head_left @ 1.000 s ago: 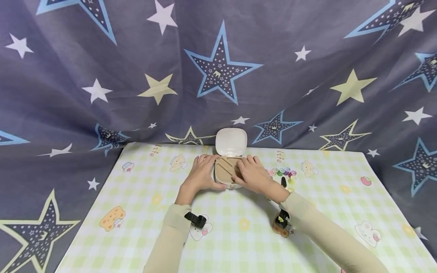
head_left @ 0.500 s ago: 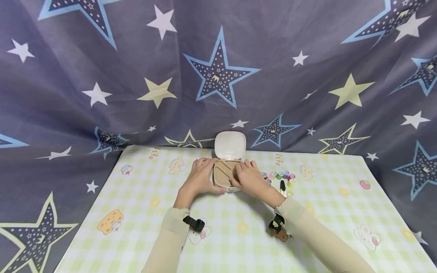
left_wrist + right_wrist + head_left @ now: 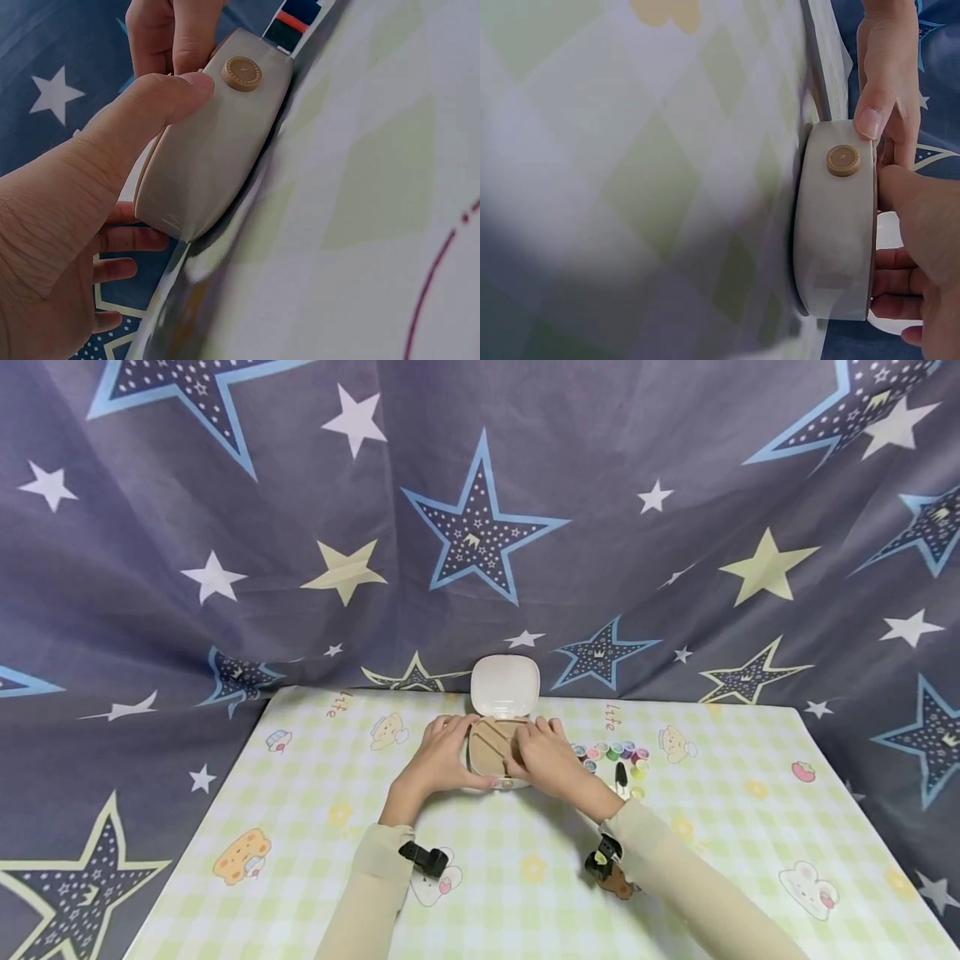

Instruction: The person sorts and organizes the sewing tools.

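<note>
A small white box [image 3: 832,240] with a round tan button [image 3: 844,160] on its front stands at the back of the table. Its white lid [image 3: 506,686] is raised behind it. Inside the box lies a tan insert [image 3: 487,755] with slanting grooves. My left hand [image 3: 436,761] grips the box's left side, thumb along the front edge and fingers round the side. My right hand [image 3: 551,760] reaches over the right part of the insert, thumb and curled fingers pinching it near the rim. What lies under the insert and that hand is hidden.
Several small coloured pots [image 3: 615,751] stand right of the box, beside a black-tipped object [image 3: 621,774]. A green-checked cloth [image 3: 495,902] covers the table. A dark curtain with stars [image 3: 322,643] hangs directly behind the table and lid.
The scene has slid slightly lower in the head view. The insert now covers more of the box's front and left rim, as if raised a little. Both hands keep their places.
</note>
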`<state>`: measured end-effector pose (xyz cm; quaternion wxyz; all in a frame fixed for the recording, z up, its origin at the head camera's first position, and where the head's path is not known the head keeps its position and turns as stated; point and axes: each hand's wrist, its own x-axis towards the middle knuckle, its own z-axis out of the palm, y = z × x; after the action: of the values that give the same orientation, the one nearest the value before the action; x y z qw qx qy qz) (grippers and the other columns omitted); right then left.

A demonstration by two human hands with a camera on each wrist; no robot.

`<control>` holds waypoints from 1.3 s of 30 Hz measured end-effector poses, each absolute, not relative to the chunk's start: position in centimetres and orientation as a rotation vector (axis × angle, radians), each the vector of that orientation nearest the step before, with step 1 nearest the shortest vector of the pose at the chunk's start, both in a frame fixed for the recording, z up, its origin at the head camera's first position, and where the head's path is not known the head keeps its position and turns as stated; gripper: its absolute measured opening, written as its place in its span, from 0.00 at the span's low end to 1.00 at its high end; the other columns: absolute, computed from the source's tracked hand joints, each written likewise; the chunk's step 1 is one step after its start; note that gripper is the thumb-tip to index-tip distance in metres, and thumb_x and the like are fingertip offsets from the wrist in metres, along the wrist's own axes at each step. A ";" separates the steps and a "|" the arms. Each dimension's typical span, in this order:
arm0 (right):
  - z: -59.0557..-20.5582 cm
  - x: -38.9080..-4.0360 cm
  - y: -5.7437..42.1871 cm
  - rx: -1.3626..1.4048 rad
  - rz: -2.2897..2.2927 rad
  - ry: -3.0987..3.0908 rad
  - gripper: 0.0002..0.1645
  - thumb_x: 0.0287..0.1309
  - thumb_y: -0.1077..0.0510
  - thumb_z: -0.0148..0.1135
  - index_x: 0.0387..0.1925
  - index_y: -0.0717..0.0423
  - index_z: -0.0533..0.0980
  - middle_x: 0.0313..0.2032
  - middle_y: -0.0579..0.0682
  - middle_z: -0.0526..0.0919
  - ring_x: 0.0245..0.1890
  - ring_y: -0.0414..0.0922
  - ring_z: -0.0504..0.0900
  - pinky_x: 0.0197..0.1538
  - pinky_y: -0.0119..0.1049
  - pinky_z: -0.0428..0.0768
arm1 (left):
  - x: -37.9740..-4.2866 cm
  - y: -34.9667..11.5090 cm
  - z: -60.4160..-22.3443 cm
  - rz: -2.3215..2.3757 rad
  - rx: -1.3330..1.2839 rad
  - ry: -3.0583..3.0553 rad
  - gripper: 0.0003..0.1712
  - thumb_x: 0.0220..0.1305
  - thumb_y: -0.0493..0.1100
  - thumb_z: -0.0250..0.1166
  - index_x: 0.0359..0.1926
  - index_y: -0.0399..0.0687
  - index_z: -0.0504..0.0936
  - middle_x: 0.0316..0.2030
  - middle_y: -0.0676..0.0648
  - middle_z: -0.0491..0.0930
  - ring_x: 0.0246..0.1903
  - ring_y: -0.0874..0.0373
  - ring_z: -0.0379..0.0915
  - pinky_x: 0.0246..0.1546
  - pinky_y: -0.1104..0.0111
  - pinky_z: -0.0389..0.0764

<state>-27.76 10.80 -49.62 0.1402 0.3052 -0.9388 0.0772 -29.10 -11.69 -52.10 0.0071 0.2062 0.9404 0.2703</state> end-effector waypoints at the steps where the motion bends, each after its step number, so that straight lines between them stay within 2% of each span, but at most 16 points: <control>1: -49.6 -27.8 10.8 0.878 0.226 -2.712 0.16 0.62 0.48 0.66 0.29 0.53 0.71 0.30 0.50 0.78 0.33 0.50 0.68 0.46 0.47 0.65 | -29.1 -11.7 -52.1 0.850 0.641 2.938 0.69 0.35 0.76 0.78 0.76 0.54 0.62 0.69 0.46 0.70 0.71 0.45 0.57 0.75 0.48 0.56; 13: -49.1 -27.6 10.6 0.862 0.259 -2.741 0.17 0.61 0.48 0.66 0.27 0.52 0.70 0.27 0.48 0.77 0.32 0.50 0.67 0.47 0.48 0.63 | -29.0 -11.9 -52.2 0.933 0.615 2.907 0.68 0.35 0.74 0.80 0.76 0.57 0.63 0.69 0.48 0.71 0.68 0.47 0.60 0.71 0.50 0.64; 26: -48.8 -27.8 11.0 0.859 0.284 -2.742 0.16 0.60 0.48 0.67 0.27 0.51 0.70 0.27 0.46 0.75 0.31 0.47 0.64 0.47 0.48 0.62 | -28.9 -11.9 -51.8 0.951 0.648 2.929 0.64 0.36 0.71 0.81 0.74 0.55 0.66 0.67 0.50 0.75 0.64 0.48 0.64 0.68 0.51 0.67; 39: -47.6 -27.5 12.5 0.817 0.430 -2.688 0.13 0.59 0.49 0.66 0.32 0.55 0.75 0.24 0.44 0.69 0.31 0.45 0.62 0.48 0.48 0.62 | -29.1 -11.8 -51.8 0.912 0.631 2.904 0.64 0.41 0.72 0.78 0.77 0.56 0.62 0.69 0.49 0.72 0.69 0.48 0.60 0.72 0.50 0.62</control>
<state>-27.50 12.51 -47.57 0.1494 0.2843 -0.9351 0.1495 -29.07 -11.80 -51.81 0.0168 0.2029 0.9341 0.2933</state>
